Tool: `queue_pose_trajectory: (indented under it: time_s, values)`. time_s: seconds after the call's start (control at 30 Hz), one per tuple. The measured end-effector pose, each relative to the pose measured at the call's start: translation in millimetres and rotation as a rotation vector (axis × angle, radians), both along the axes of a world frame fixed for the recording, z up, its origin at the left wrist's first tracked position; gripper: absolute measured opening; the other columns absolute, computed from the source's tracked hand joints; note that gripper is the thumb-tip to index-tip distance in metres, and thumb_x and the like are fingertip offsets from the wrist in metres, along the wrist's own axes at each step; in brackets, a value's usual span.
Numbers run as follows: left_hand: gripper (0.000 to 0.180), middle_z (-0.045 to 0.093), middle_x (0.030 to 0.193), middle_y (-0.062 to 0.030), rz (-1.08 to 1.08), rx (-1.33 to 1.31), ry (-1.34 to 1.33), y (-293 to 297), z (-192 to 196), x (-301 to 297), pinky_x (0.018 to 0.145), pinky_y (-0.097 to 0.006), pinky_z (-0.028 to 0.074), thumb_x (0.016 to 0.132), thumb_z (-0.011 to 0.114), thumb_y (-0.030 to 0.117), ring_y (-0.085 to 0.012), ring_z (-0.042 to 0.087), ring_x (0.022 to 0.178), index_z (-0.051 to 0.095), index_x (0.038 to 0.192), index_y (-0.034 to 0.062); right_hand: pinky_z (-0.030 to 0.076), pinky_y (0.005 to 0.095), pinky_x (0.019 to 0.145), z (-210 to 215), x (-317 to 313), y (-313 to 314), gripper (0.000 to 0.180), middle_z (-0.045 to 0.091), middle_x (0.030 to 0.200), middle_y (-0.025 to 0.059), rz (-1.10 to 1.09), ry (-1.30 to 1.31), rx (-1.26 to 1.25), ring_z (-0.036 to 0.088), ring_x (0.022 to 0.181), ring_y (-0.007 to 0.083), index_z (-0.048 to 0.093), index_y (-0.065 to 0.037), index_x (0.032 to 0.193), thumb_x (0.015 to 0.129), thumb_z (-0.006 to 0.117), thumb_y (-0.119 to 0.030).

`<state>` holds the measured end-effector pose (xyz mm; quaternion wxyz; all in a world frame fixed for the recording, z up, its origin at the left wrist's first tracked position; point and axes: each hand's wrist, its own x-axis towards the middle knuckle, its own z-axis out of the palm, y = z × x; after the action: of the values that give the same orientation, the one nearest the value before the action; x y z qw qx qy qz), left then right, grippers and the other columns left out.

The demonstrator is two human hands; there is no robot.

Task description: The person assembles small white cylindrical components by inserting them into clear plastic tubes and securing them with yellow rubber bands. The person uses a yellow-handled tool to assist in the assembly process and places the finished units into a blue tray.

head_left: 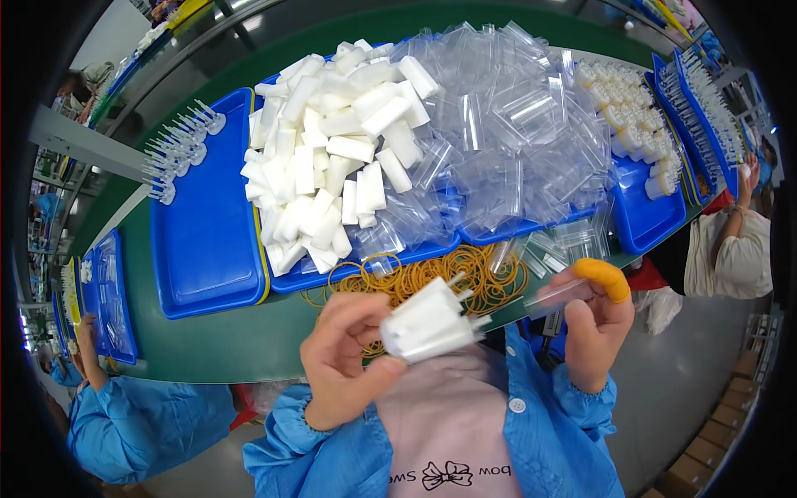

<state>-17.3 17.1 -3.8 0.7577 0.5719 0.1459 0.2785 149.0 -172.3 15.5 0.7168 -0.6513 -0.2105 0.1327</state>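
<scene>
My left hand is closed round the base of a white plastic part with several short prongs pointing right; motion blurs it. In my right hand, a clear plastic sleeve is pinched between thumb and fingers, to the right of the white part and apart from it. A yellow finger cot covers one right fingertip. Just beyond my hands lies a heap of yellow-brown rubber bands. White foam-like blocks are piled in a tray at centre left. Clear plastic sleeves fill the centre and right.
On the left, a blue tray holds white stemmed pieces at its far end. Another blue tray at right carries rows of white parts with yellow bands. Co-workers in blue and white sit either side along the green table.
</scene>
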Motion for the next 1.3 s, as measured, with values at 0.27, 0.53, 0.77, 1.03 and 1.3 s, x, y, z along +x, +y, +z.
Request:
queue_pose_trajectory:
  time_s: [0.27, 0.53, 0.77, 1.03, 1.3]
  values:
    - [0.049, 0.054, 0.104, -0.0150, -0.079, 0.468, 0.062, -6, 14, 7, 0.075, -0.030, 0.049, 0.065, 0.078, 0.003, -0.0207, 0.058, 0.089, 0.063, 0.111, -0.0037, 0.050, 0.0361, 0.084, -1, -8, 24, 0.043, 0.063, 0.091, 0.0187, 0.095, 0.229, 0.273, 0.067, 0.081, 0.0250, 0.047, 0.005, 0.118, 0.080, 0.064, -0.008]
    - [0.049, 0.049, 0.106, -0.0137, -0.096, 0.517, 0.055, -9, 18, 12, 0.076, -0.029, 0.047, 0.069, 0.075, 0.002, -0.0198, 0.054, 0.089, 0.061, 0.116, -0.0034, 0.052, 0.0364, 0.081, -3, -17, 22, 0.042, 0.062, 0.093, 0.0192, 0.073, 0.142, 0.256, 0.067, 0.083, 0.0250, 0.047, 0.004, 0.116, 0.078, 0.063, -0.003]
    - [0.047, 0.046, 0.104, -0.0110, -0.159, 0.503, 0.078, -16, 22, 13, 0.074, -0.028, 0.048, 0.071, 0.073, 0.002, -0.0184, 0.054, 0.089, 0.062, 0.117, -0.0008, 0.053, 0.0363, 0.078, 0, -18, 25, 0.042, 0.062, 0.093, 0.0195, 0.087, 0.203, 0.336, 0.067, 0.082, 0.0256, 0.047, 0.005, 0.115, 0.078, 0.064, -0.005]
    - [0.046, 0.045, 0.102, -0.0109, -0.197, 0.572, 0.067, -14, 21, 16, 0.071, -0.028, 0.050, 0.068, 0.071, 0.001, -0.0193, 0.054, 0.084, 0.065, 0.114, 0.0021, 0.054, 0.0322, 0.065, 4, -20, 24, 0.047, 0.057, 0.093, 0.0146, 0.053, 0.137, 0.216, 0.062, 0.072, 0.0209, 0.047, 0.001, 0.114, 0.079, 0.069, -0.021]
    - [0.046, 0.052, 0.101, -0.0127, -0.009, 0.568, 0.166, -17, 21, 17, 0.075, -0.031, 0.047, 0.067, 0.076, 0.008, -0.0233, 0.055, 0.086, 0.062, 0.110, 0.0009, 0.052, 0.0356, 0.073, -2, -19, 25, 0.038, 0.059, 0.092, 0.0147, 0.064, 0.085, 0.218, 0.062, 0.080, 0.0241, 0.051, 0.001, 0.110, 0.075, 0.065, -0.010]
